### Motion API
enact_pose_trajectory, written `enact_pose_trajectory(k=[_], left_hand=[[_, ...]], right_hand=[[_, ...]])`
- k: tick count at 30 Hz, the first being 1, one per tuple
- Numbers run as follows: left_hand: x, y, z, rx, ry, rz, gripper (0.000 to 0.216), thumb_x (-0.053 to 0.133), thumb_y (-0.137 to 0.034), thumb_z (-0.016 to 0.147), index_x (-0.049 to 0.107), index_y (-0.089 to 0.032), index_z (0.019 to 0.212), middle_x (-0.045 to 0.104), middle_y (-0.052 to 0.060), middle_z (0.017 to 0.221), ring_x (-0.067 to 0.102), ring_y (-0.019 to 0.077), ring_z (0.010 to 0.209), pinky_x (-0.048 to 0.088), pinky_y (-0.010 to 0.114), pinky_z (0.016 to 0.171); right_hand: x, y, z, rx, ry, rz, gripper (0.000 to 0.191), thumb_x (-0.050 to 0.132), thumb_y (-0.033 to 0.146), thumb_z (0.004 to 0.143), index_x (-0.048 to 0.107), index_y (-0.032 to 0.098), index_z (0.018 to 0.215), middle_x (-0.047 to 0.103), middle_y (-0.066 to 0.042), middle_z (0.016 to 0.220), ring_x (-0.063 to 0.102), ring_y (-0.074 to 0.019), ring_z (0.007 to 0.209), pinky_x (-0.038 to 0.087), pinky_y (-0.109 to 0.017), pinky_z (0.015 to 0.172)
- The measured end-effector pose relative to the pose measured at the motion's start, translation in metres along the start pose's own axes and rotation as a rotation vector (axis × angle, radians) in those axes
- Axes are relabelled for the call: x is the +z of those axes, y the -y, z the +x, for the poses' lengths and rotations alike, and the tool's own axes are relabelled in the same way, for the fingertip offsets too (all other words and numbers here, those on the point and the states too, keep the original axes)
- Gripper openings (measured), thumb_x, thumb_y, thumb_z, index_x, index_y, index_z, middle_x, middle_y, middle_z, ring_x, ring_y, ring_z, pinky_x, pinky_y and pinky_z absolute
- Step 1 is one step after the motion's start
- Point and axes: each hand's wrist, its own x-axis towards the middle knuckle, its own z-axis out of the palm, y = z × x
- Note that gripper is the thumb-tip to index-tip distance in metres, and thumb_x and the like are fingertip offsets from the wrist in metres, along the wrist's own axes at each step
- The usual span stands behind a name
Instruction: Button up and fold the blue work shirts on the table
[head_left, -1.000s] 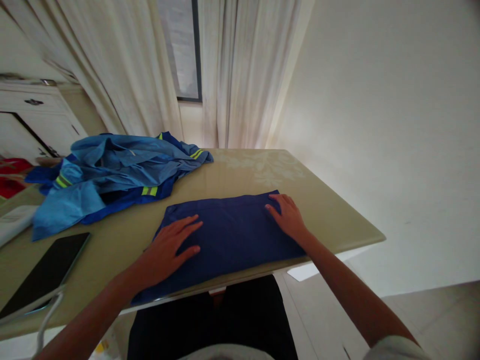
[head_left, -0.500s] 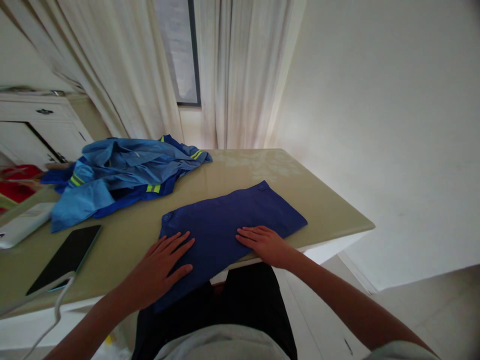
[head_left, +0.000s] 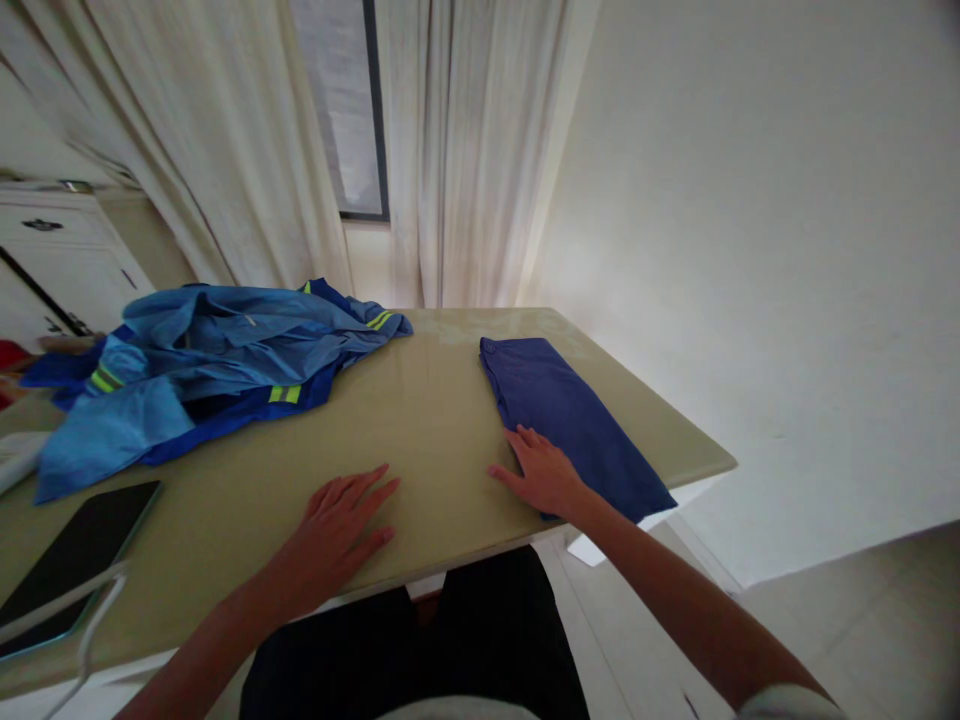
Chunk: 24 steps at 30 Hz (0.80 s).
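A folded navy-blue garment [head_left: 574, 415] lies at the right of the table, with a small round button at its far left corner. Layers of cloth show along its left side. My right hand [head_left: 544, 470] rests on that left edge, fingers stretched and thumb apart, not gripping. My left hand [head_left: 341, 530] is spread flat over the bare tabletop [head_left: 420, 430] near the front edge, holding nothing. Part of the garment's near end is hidden by my right hand and forearm.
Light-blue and royal-blue clothes with yellow reflective strips [head_left: 232, 345] lie heaped at the back left. A dark phone or tablet [head_left: 82, 550] with a white cable [head_left: 97, 610] is at the front left. A white wall [head_left: 750, 250] stands to the right.
The navy garment has shifted right and covers a narrower area, looking folded over. My left hand is off the cloth, above the table. My right hand now lies at the garment's left edge.
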Motion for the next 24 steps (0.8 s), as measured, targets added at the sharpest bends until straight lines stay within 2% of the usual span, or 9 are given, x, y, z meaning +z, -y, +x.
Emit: enact_pose_trajectory(k=[2,4,7,9,13,17,20,22,24], left_hand=[[-0.002,0.008,0.024,-0.031,0.0,-0.004,0.057,0.044,-0.055,0.106,0.048,-0.036,0.159,0.047,0.005,0.166,0.048,0.0291,0.145,0.037,0.05,0.121],[0.0,0.023,0.05,-0.088,-0.01,0.001,0.058,0.043,-0.058,0.105,0.051,-0.034,0.158,0.048,0.006,0.165,0.048,0.0308,0.146,0.036,0.052,0.121],[0.009,0.05,0.085,-0.208,-0.062,0.018,0.06,0.039,-0.055,0.105,0.054,-0.028,0.156,0.052,0.009,0.162,0.049,0.0332,0.146,0.037,0.055,0.12],[0.019,0.065,0.099,-0.267,-0.104,0.023,0.059,0.036,-0.051,0.106,0.057,-0.023,0.154,0.054,0.012,0.159,0.05,0.0335,0.145,0.037,0.056,0.12],[0.035,0.077,0.104,-0.288,-0.117,0.024,0.057,0.039,-0.051,0.104,0.062,-0.025,0.149,0.057,0.01,0.157,0.051,0.0324,0.144,0.038,0.054,0.12],[0.037,0.077,0.099,-0.301,-0.119,0.02,0.052,0.04,-0.051,0.105,0.063,-0.031,0.147,0.057,0.007,0.157,0.051,0.0299,0.144,0.038,0.052,0.121],[0.031,0.075,0.1,-0.323,-0.108,0.008,0.051,0.042,-0.05,0.105,0.063,-0.031,0.147,0.058,0.007,0.157,0.051,0.0291,0.144,0.039,0.053,0.121],[0.027,0.073,0.1,-0.327,-0.103,-0.003,0.05,0.043,-0.049,0.105,0.063,-0.03,0.146,0.058,0.008,0.156,0.052,0.0293,0.143,0.039,0.054,0.12],[0.026,0.069,0.1,-0.324,-0.105,-0.016,0.049,0.043,-0.048,0.105,0.063,-0.029,0.146,0.058,0.009,0.155,0.053,0.0297,0.142,0.041,0.055,0.119]], right_hand=[[0.015,0.014,0.003,0.037,0.06,-0.04,0.07,0.046,0.059,0.104,0.047,0.016,0.16,0.037,-0.023,0.168,0.035,-0.0439,0.155,0.034,-0.067,0.12],[0.022,0.006,0.019,0.074,0.06,-0.069,0.062,0.039,0.046,0.108,0.042,0.017,0.163,0.035,-0.022,0.17,0.034,-0.042,0.156,0.033,-0.069,0.12],[0.021,-0.035,0.066,0.117,0.045,-0.114,0.059,0.034,0.023,0.106,0.039,0.017,0.164,0.037,-0.019,0.169,0.039,-0.0377,0.154,0.037,-0.064,0.12],[0.018,-0.072,0.104,0.145,0.04,-0.145,0.063,0.035,0.015,0.101,0.04,0.018,0.164,0.037,-0.018,0.17,0.041,-0.0369,0.154,0.038,-0.063,0.12],[0.011,-0.138,0.175,0.189,0.025,-0.145,0.066,0.037,0.007,0.097,0.043,0.018,0.162,0.04,-0.014,0.168,0.043,-0.0316,0.153,0.039,-0.054,0.122],[0.009,-0.177,0.222,0.236,0.007,-0.116,0.069,0.037,0.0,0.093,0.048,0.021,0.158,0.052,-0.013,0.161,0.052,-0.0253,0.146,0.042,-0.044,0.12],[0.008,-0.187,0.24,0.275,-0.019,-0.109,0.065,0.036,0.003,0.095,0.05,0.02,0.156,0.059,-0.016,0.153,0.061,-0.0284,0.136,0.046,-0.049,0.115],[0.009,-0.184,0.246,0.284,-0.039,-0.112,0.064,0.036,0.004,0.095,0.052,0.018,0.155,0.059,-0.019,0.152,0.06,-0.0311,0.137,0.043,-0.055,0.116],[0.013,-0.173,0.25,0.2,-0.049,-0.092,0.059,0.038,0.006,0.094,0.059,0.016,0.149,0.061,-0.019,0.15,0.058,-0.0311,0.139,0.039,-0.054,0.12]])
